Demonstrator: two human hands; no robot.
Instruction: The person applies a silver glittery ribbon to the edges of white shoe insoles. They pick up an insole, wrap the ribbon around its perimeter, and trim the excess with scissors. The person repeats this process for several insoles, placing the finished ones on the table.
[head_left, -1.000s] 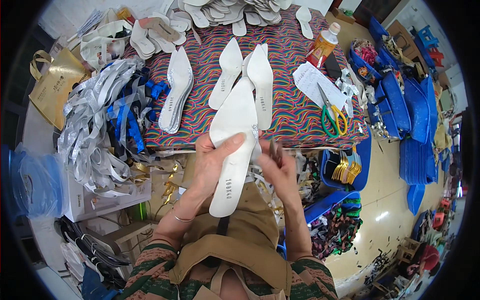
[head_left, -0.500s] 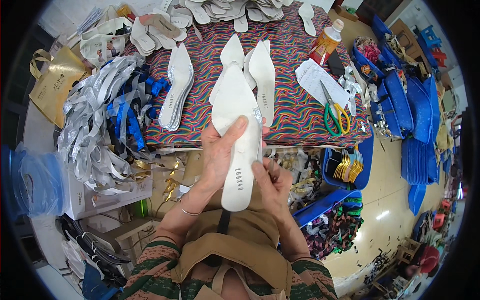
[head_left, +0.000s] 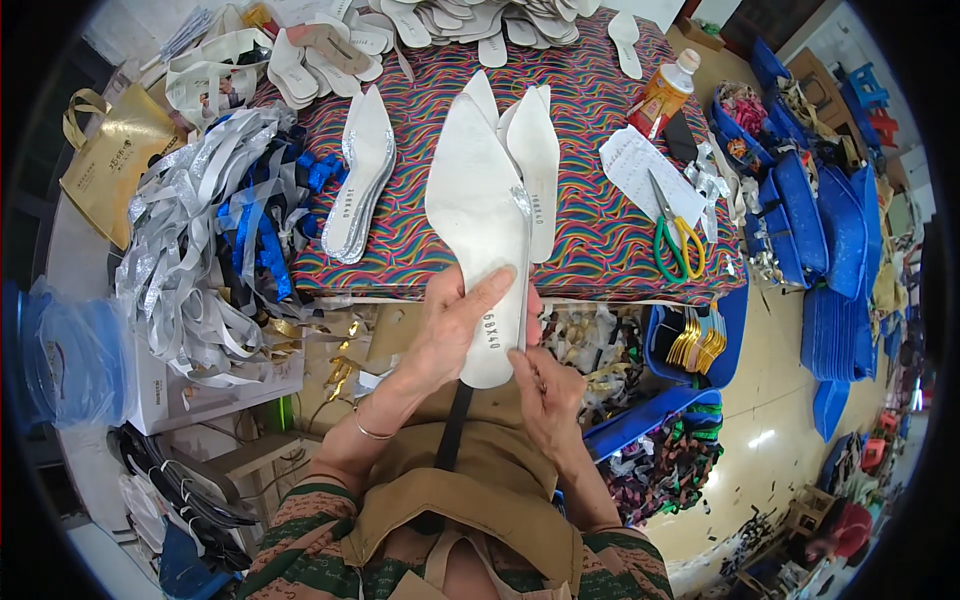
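Observation:
A white pointed shoe insole [head_left: 470, 185], with silver glitter trim along its right edge, is held flat with its toe pointing away from me. My left hand [head_left: 455, 325] is closed around the heel half, thumb on top and fingers underneath. At the heel's right edge, my right hand [head_left: 548, 395] pinches the rim between thumb and fingers. Beyond it on the table lie other white insoles [head_left: 535, 165], partly covered by the held one. A neat stack of glitter-edged insoles [head_left: 365, 190] lies to the left.
The table has a colourful wavy cloth [head_left: 590, 210]. Scissors [head_left: 675, 230], a written sheet [head_left: 640, 165] and a bottle [head_left: 665, 92] are at right. An insole pile [head_left: 440, 25] fills the back. Silver ribbons [head_left: 200, 250] hang at left; blue bins [head_left: 825, 215] stand at far right.
The held insole has shifted away from me, over the table. My left thumb now sits nearer the heel, and my right fingers have moved down the edge toward the heel end.

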